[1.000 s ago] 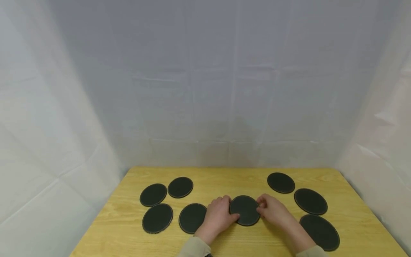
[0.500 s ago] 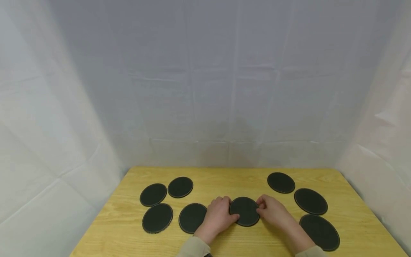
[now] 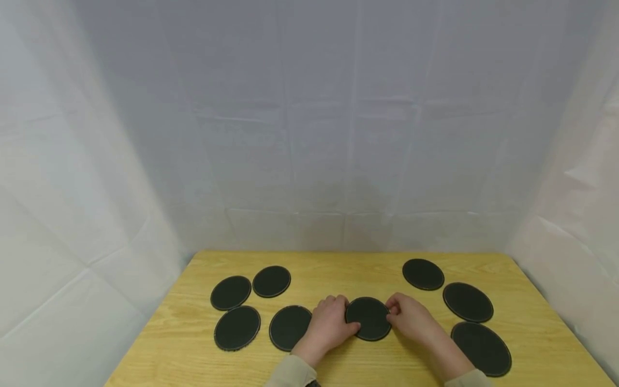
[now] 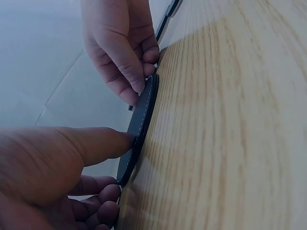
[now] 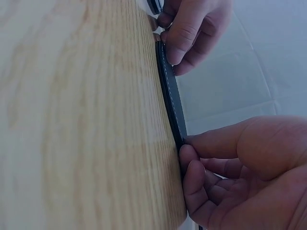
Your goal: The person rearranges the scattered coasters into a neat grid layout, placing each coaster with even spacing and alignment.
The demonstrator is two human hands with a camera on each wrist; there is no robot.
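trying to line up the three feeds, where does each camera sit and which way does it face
Head: worn on the head, looking forward and down at the wooden table and white backdrop; both hands and sleeves show, left hand, right hand, at the middle black disc.
Left wrist: low beside the left hand, facing across the tabletop at the disc's edge; that hand fills the near corner, the right hand lies beyond.
Right wrist: mirrored, low beside the right hand, left hand beyond.
Shared: both wrist views show the same disc edge-on, fingers of both hands at its rim.

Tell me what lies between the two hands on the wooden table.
In the head view, one round black leather coaster lies flat between left hand and right hand, both pinching its edges.
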